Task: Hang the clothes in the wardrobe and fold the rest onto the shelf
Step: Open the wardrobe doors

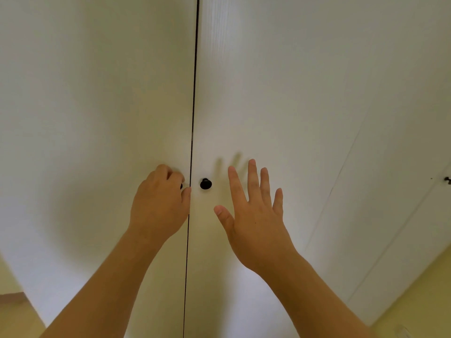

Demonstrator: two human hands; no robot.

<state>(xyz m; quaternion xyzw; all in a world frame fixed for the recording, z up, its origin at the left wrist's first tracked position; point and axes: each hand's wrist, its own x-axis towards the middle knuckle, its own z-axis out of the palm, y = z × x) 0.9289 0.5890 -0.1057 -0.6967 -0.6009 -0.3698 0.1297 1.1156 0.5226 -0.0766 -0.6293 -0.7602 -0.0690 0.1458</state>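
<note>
Left hand [159, 203] is curling round the left knob [181, 186], fingers and thumb pinching it; only a sliver of black is showing past the knuckles. Right hand [256, 215] is hovering open, fingers straight and spread, holding nothing, just right of the right knob [205, 183]. Its shadow is sitting offset on the panel, so it's probably just off the surface, but I can't confirm.

The wardrobe [268, 93] is filling the view dead ahead, with both leaves closed. Clothes and shelf aren't showing anywhere.

Risks as I'm reading it:
- The left door [97, 118] is going to swing toward the person, who is standing close. If they're not stepping back, the edge is catching a forearm or the body.
- The knob is small, round and smooth. A fingertip pinch could be slipping off under a sharp pull.
- The right hand is sitting beside the seam [194, 93]. Fingers drifting into that gap while a leaf is moving means a pinch.
- Pressing flat on the right door [317, 69] while pulling the left could be binding the pair if the leaves overlap. I can't tell whether they do.

Materials: the doors are looking like flat, rigid white board with a faint vertical grain and a matte finish. The knobs are dark, domed and mushroom-shaped, likely metal or painted wood. The seam is reading as a thin, straight dark line. A third knob [447, 180] is sitting on another white panel [402, 191] far right. The floor [427, 301] is showing pale yellow and smooth.
</note>
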